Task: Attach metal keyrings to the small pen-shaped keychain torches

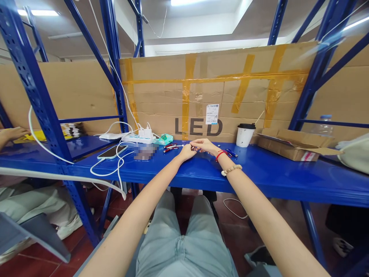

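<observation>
Above the blue tabletop [161, 169], my left hand [187, 152] and my right hand [204, 146] meet at the fingertips. Both are closed in a pinch around something small and dark, too small to name. Several red pen-like pieces [171, 147] lie just left of my left hand. Blue pen-like pieces [231, 153] rest to the right, beside my right wrist. A few tiny bits lie partly hidden behind and under my right hand.
A white cup [245, 135] with a black lid and an open cardboard box [291, 144] stand to the right. Leftward are a phone [112, 152], white cables, a power strip [137, 137] and a green packet [165, 139]. Another person's hand [13, 134] shows far left.
</observation>
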Demonstrator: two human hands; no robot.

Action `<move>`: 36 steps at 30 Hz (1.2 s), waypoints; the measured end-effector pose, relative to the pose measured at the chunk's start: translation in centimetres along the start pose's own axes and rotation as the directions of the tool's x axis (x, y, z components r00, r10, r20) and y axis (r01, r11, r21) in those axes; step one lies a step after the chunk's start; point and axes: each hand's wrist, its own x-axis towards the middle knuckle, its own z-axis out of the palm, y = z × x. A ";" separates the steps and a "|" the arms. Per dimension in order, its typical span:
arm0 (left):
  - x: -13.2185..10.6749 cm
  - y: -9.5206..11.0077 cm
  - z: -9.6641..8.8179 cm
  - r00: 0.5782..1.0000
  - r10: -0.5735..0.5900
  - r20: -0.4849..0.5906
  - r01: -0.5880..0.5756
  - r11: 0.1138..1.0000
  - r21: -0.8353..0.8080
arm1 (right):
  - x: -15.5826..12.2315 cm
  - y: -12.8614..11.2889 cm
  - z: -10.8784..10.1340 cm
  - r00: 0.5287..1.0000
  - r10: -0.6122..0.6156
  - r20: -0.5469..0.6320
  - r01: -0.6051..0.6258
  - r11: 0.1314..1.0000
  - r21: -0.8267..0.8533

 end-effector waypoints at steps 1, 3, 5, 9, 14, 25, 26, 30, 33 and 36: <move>0.1 -0.1 0.0 1.000 -0.007 -0.002 0.007 1.000 -0.007 | 0.1 0.0 0.1 1.000 0.003 -0.006 -0.003 1.000 -0.001; 0.1 -0.2 0.0 1.000 -0.017 -0.006 0.017 0.999 -0.033 | 0.2 0.1 0.2 1.000 0.000 -0.019 0.000 1.000 -0.007; 0.1 -0.2 -0.1 1.000 -0.016 -0.007 0.015 0.998 -0.065 | 0.4 0.2 0.3 0.999 -0.023 -0.030 0.023 1.000 -0.012; 0.0 -0.2 -0.1 1.000 0.003 -0.029 -0.005 0.996 -0.094 | 0.7 0.3 0.4 0.993 -0.110 -0.036 0.109 0.994 -0.021; -0.1 -0.2 -0.2 0.998 -0.002 -0.065 0.005 0.999 0.046 | 0.6 0.3 0.5 0.987 -0.152 -0.044 0.150 0.988 -0.030; -0.5 0.6 -1.1 0.980 -0.188 -0.070 0.200 0.942 0.270 | 0.7 0.3 0.3 0.987 -0.139 -0.080 0.130 0.986 -0.105; -0.6 0.7 -1.1 0.976 -0.206 -0.075 0.219 0.935 0.278 | 0.8 0.3 0.2 0.986 -0.128 -0.103 0.116 0.986 -0.116; -0.8 1.1 -1.3 0.965 -0.241 -0.101 0.260 0.918 0.300 | 0.7 0.2 0.2 0.991 -0.125 -0.053 0.116 0.982 -0.149; -0.9 1.2 -1.4 0.962 -0.255 -0.096 0.272 0.909 0.316 | 0.4 0.1 0.2 0.992 -0.125 0.005 0.125 0.978 -0.164; -1.0 1.3 -1.4 0.960 -0.266 -0.090 0.281 0.903 0.324 | 0.1 -0.2 0.2 0.995 -0.096 0.018 0.097 0.979 -0.179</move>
